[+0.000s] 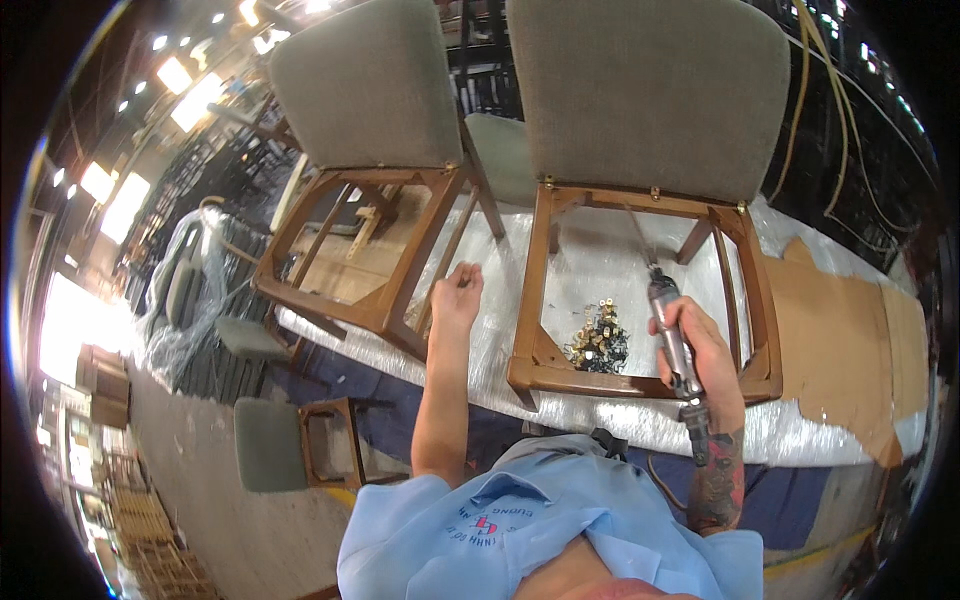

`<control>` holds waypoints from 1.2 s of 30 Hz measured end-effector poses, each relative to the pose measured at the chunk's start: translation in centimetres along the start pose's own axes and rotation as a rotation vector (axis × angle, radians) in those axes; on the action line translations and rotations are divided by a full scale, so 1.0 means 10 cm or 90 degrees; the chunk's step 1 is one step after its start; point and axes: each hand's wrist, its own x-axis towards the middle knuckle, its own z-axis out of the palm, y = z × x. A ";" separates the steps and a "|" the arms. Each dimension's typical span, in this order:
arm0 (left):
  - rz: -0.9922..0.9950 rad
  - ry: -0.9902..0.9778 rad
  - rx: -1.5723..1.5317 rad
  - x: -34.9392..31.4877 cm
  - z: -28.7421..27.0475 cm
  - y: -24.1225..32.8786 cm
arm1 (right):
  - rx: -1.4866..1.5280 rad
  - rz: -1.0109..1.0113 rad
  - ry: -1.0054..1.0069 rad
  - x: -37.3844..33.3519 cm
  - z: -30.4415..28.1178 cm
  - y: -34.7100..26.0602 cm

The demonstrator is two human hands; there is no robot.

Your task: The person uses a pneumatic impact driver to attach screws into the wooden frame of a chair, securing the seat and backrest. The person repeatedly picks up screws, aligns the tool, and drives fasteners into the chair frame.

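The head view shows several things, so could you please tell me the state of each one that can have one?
Right hand, closed around the power driver
Power driver, held, long bit pointing away from the person; running or not, unclear
Left hand, fingers curled, contents unclear
Right chair, seat frame open, no pad
Left chair, seat frame open, no pad
Metal pieces, loosely heaped
Cardboard, spread out, creased

Bare right-hand fingers (pixel 692 312) partly hide a grey metal power driver (pixel 663 293); above the brown wooden seat frame (pixel 640 382), a grey fabric chair back (pixel 645 100) is cropped.
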 end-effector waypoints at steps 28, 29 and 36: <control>-0.275 -0.336 0.236 -0.65 2.73 -1.04 | -0.064 -0.018 -0.044 -0.39 -1.23 -0.07; -0.257 -0.328 0.230 -0.66 2.76 -1.02 | -0.072 -0.016 -0.055 -0.38 -1.25 -0.05; -0.270 -0.309 0.127 -0.45 2.77 -1.10 | -0.086 -0.012 -0.108 -0.37 -1.33 -0.06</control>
